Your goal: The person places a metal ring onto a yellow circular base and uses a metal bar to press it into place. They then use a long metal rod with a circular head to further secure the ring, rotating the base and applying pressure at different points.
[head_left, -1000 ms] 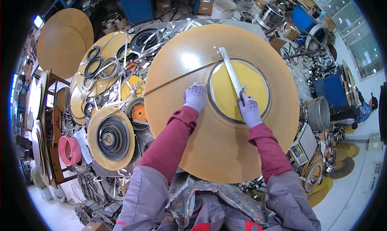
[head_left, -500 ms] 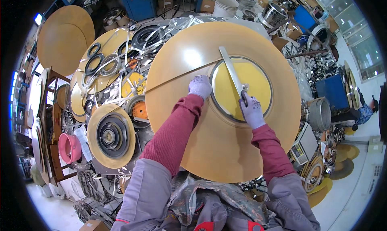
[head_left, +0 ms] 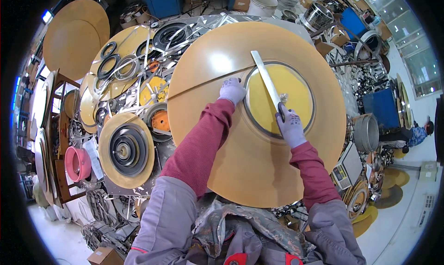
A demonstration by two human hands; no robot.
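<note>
A large tan disc lies in front of me, with a yellow round centre bordered by a dark and silvery ring. My left hand, in a pale glove, is closed at the ring's left side; whatever its fingers grip is too small to make out. A thin dark strip or seam runs from the disc's left edge to the ring. My gloved right hand grips the dark end of a flat silver metal bar, which has a small round knob. The bar lies slantwise over the yellow centre.
At left stands a smaller tan disc stacked with dark rings. Metal strips, dark rings and orange pieces crowd the table behind it. A pink bucket is further left. A scale and metal hoops sit at right.
My left hand has shifted slightly up along the ring's left side. The ring and yellow centre sit a little further right. The right hand still grips the bar, nearly in place.
</note>
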